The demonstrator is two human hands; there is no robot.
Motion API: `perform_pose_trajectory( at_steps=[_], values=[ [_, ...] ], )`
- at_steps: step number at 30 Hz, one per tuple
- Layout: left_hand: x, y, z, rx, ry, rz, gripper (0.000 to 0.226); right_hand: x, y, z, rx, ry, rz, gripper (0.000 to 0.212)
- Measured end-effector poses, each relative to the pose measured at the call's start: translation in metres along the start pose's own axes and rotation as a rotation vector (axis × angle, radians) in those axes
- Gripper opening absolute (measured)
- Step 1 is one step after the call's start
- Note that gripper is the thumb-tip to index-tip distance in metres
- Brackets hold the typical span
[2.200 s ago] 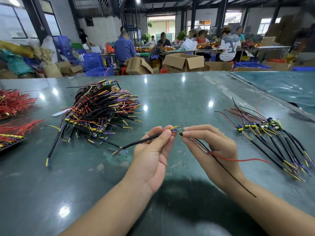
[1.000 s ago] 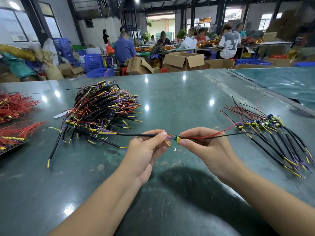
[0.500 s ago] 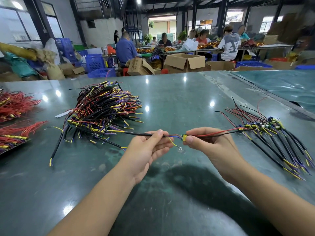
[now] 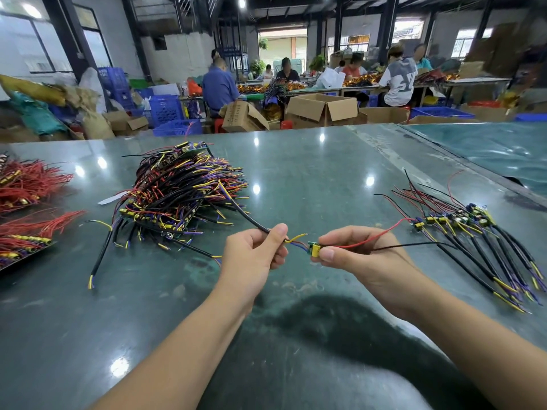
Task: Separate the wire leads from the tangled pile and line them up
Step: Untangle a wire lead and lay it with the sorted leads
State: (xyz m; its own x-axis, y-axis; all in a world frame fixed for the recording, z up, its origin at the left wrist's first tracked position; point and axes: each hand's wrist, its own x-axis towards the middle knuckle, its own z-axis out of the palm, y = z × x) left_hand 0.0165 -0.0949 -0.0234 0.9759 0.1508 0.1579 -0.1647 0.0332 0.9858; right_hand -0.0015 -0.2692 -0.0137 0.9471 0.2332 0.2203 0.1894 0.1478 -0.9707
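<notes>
A tangled pile of black, yellow, purple and red wire leads [image 4: 180,190] lies on the green table to the left. One wire lead [image 4: 313,249] with a small green-and-yellow board is held above the table between both hands. My left hand [image 4: 254,255] grips its thick black cable end, which slants up-left toward the pile. My right hand [image 4: 352,253] pinches the little board, and thin red and black wires trail right from it. A row of separated leads [image 4: 473,232] lies fanned out on the right.
Bundles of red wires [image 4: 26,184] lie at the table's left edge. A second green table [image 4: 488,149] adjoins at the right. Cardboard boxes [image 4: 322,109], blue crates and seated workers are beyond the far edge.
The held lead's black cable has come free of the pile and now slants up-left. Both hands shifted slightly right, toward the lined-up row.
</notes>
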Motion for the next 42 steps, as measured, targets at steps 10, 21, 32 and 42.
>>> perform_pose_trajectory(
  at_steps=[10,21,32,42],
  values=[
    [-0.003,0.001,0.0,-0.316,-0.189,-0.184,0.011,0.002,0.002,0.0,0.16,0.121,0.047,0.026],
    [-0.004,-0.002,0.001,-0.406,-0.199,-0.186,0.019,0.002,0.003,0.0,0.201,0.082,0.13,0.025],
    [-0.016,-0.004,0.015,-0.351,-0.098,-0.046,0.015,0.0,0.011,0.01,0.312,0.029,0.19,0.026],
    [-0.015,-0.002,0.013,-0.356,-0.196,-0.127,0.014,0.0,0.011,0.012,0.235,0.116,0.085,0.013]
  ],
)
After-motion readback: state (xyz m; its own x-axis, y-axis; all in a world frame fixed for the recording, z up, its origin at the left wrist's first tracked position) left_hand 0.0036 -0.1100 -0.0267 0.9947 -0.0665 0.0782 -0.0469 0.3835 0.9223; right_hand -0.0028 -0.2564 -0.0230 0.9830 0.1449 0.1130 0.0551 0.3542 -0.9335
